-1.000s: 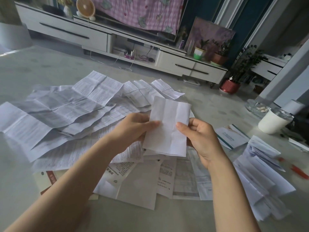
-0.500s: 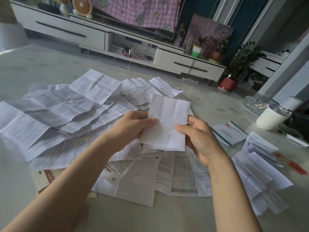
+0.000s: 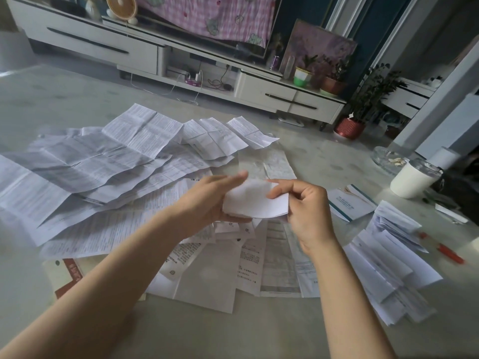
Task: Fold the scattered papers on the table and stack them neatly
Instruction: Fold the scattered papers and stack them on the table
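Curving over now, once-flat paper (image 3: 256, 204)

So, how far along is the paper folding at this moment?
Done: a pile of folded papers lies at the right. In hand: the left hand and right hand hold one white sheet, curving it over. Left: many unfolded sheets cover the table.

No legible txt: print on scattered papers (image 3: 77, 172) too small/blurred; chars on red booklet (image 3: 70, 278) & teal-edged leaflet (image 3: 350, 202) unreadable.
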A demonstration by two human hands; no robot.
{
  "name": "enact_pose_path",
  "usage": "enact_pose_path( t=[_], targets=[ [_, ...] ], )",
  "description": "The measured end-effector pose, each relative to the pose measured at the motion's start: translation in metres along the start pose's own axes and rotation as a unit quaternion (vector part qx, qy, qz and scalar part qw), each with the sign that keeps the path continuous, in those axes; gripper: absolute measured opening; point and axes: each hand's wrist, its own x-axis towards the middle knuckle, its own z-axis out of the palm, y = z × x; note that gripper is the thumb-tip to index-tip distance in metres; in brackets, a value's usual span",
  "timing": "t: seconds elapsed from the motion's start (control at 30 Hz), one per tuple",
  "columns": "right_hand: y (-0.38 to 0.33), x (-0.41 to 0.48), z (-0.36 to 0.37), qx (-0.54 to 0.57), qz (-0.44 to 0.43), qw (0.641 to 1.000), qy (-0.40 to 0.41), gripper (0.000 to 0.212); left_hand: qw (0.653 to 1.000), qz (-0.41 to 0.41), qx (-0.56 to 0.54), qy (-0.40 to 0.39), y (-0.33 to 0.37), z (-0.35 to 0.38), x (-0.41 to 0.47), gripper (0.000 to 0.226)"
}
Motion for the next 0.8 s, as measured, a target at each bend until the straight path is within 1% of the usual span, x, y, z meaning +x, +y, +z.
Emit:
enact_pose_path(
  t=[0.07,0.1,0.17,0.23,0.27,0.33,0.4,0.47,0.53,0.63,0.7,0.8],
  targets=[
    [0.003,-0.001,0.003,-0.029,-0.029,0.999,-0.003,0.055,0.999,0.032,0.035,0.005,-0.005,0.001,-0.002,0.013],
    [0.003,-0.001,0.003,-0.028,-0.025,0.999,0.000,0.054,0.998,0.044,0.039,0.018,-0.007,0.001,-0.002,0.010],
    [0.002,0.001,0.001,0.016,0.023,1.000,0.007,0.043,0.994,0.069,0.057,0.059,-0.008,0.000,-0.001,0.008],
    [0.001,-0.001,-0.001,0.051,0.085,0.995,-0.019,0.022,0.989,0.097,0.079,0.082,-0.007,0.001,-0.001,0.005],
    [0.002,-0.002,-0.002,0.039,0.107,0.993,-0.042,0.016,0.987,0.111,0.082,0.082,-0.007,0.002,-0.001,0.011],
    [0.006,-0.005,-0.002,-0.011,0.116,0.991,-0.069,0.018,0.985,0.125,0.089,0.077,-0.008,0.002,0.000,0.017],
    [0.005,-0.008,-0.001,-0.033,0.100,0.993,-0.062,0.014,0.982,0.130,0.111,0.085,-0.008,0.002,0.000,0.011],
    [0.003,-0.009,-0.004,-0.022,0.099,0.994,-0.042,0.010,0.980,0.125,0.118,0.099,-0.009,0.001,0.002,0.014],
    [0.000,-0.009,-0.011,0.001,0.110,0.993,-0.034,0.018,0.981,0.114,0.118,0.102,-0.009,0.002,0.002,0.016],
    [0.000,-0.014,-0.022,-0.016,0.114,0.993,-0.041,0.014,0.984,0.092,0.128,0.083,-0.011,0.005,0.001,0.017],
    [0.002,-0.017,-0.029,-0.042,0.102,0.994,-0.025,0.008,0.980,0.093,0.163,0.067,-0.014,0.008,0.000,0.015],
    [0.003,-0.025,-0.041,-0.045,0.103,0.994,-0.004,0.012,0.978,0.082,0.189,0.042,-0.017,0.017,-0.002,0.025]
  ],
)
